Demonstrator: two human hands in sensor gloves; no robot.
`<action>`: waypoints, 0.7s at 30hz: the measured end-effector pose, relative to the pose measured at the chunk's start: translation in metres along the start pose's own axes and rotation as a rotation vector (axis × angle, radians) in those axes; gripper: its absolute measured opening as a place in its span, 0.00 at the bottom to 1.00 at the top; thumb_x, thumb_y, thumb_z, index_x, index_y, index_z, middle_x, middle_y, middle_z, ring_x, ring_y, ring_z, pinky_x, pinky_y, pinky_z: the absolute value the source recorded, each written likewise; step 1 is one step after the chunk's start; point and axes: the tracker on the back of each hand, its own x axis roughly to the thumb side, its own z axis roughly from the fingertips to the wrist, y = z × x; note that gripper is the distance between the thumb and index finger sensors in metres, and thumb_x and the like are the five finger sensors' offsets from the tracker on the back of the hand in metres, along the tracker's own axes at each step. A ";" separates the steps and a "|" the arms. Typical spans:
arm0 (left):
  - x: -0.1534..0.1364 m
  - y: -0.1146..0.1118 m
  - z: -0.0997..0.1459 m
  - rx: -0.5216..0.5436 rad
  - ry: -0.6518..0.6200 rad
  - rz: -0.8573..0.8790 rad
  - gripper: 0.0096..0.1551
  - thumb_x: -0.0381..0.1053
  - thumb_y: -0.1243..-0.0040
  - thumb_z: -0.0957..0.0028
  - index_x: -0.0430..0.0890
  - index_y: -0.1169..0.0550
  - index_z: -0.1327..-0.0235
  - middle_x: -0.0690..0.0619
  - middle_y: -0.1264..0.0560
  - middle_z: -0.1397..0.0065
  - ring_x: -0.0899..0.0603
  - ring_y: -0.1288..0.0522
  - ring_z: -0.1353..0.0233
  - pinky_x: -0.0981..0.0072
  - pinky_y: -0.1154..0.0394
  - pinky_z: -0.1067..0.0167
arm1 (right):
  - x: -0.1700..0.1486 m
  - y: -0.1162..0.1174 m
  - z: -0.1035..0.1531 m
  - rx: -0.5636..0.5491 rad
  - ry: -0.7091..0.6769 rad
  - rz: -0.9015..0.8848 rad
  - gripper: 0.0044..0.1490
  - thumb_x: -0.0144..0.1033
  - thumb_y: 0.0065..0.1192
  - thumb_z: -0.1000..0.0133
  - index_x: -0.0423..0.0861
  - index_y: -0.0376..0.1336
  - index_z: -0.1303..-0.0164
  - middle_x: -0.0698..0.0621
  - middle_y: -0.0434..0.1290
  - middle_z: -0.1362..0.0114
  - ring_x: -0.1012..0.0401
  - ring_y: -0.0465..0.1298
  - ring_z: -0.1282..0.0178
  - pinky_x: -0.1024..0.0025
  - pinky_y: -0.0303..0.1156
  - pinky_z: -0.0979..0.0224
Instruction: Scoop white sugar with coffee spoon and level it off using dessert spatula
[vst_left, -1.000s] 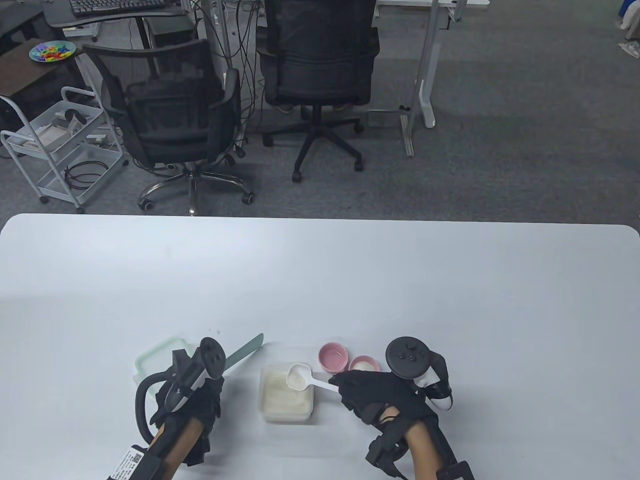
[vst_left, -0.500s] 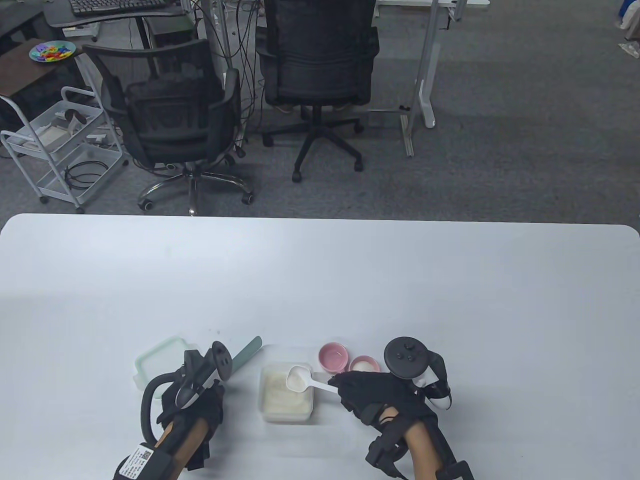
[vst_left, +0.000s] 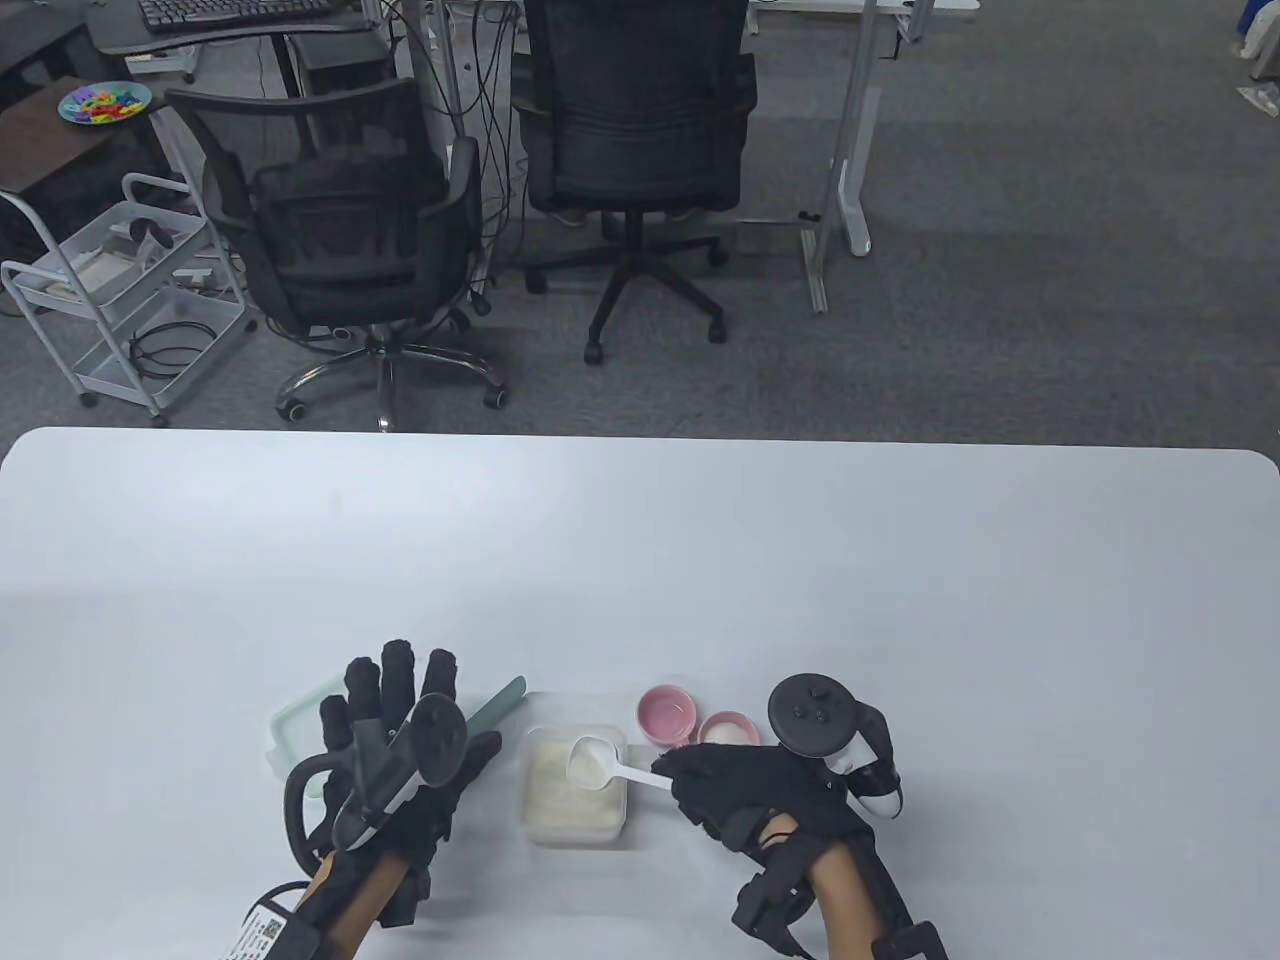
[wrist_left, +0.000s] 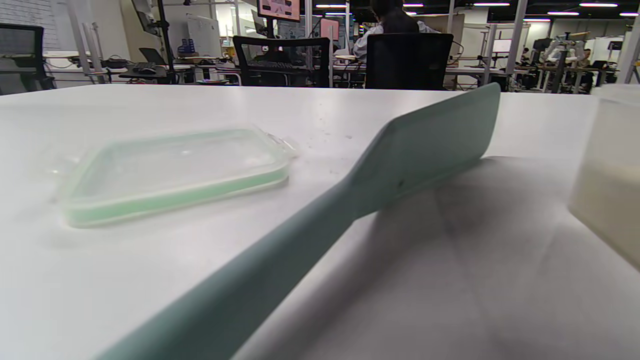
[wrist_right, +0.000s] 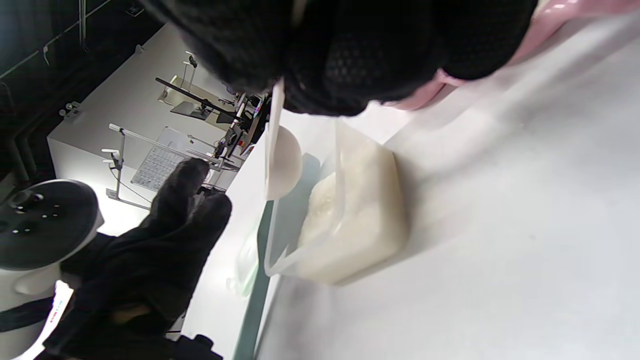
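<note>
My right hand (vst_left: 700, 785) pinches the handle of a white coffee spoon (vst_left: 592, 762). The spoon's bowl holds sugar and hovers over the clear tub of white sugar (vst_left: 575, 800). In the right wrist view my fingers (wrist_right: 350, 55) grip the spoon (wrist_right: 282, 160) above the tub (wrist_right: 350, 220). My left hand (vst_left: 400, 700) lies palm down with its fingers spread over the handle of the grey-green dessert spatula (vst_left: 503, 698). The left wrist view shows the spatula (wrist_left: 425, 145) slanting toward the tub (wrist_left: 610, 175), with no fingers around it.
A clear lid with a green rim (vst_left: 300, 715) lies left of the spatula, partly under my left hand, and shows in the left wrist view (wrist_left: 175, 170). Two small pink bowls (vst_left: 667, 713) (vst_left: 727, 727) stand behind the tub, close to my right hand.
My left hand turned palm down and spread its fingers, letting go of the spatula handle it held before. The spoon shifted slightly left over the tub.
</note>
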 end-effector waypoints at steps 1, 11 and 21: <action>0.001 -0.001 0.000 -0.005 -0.003 -0.005 0.56 0.81 0.54 0.58 0.67 0.59 0.19 0.52 0.65 0.10 0.31 0.60 0.10 0.29 0.55 0.20 | 0.000 0.000 0.000 -0.003 -0.003 0.002 0.33 0.35 0.67 0.43 0.36 0.66 0.29 0.44 0.79 0.46 0.53 0.77 0.56 0.43 0.67 0.31; 0.004 -0.003 0.000 -0.041 -0.039 -0.003 0.55 0.81 0.55 0.57 0.69 0.59 0.19 0.52 0.67 0.11 0.30 0.64 0.11 0.28 0.58 0.21 | -0.013 -0.028 0.012 -0.272 0.027 -0.123 0.33 0.34 0.66 0.42 0.37 0.65 0.27 0.44 0.77 0.44 0.53 0.76 0.54 0.43 0.66 0.30; 0.008 -0.007 0.001 -0.092 -0.055 -0.035 0.54 0.80 0.55 0.55 0.68 0.59 0.18 0.52 0.67 0.11 0.31 0.64 0.11 0.28 0.59 0.20 | -0.031 -0.034 0.011 -0.393 0.258 0.070 0.31 0.33 0.68 0.42 0.44 0.66 0.27 0.44 0.76 0.42 0.52 0.75 0.52 0.42 0.65 0.28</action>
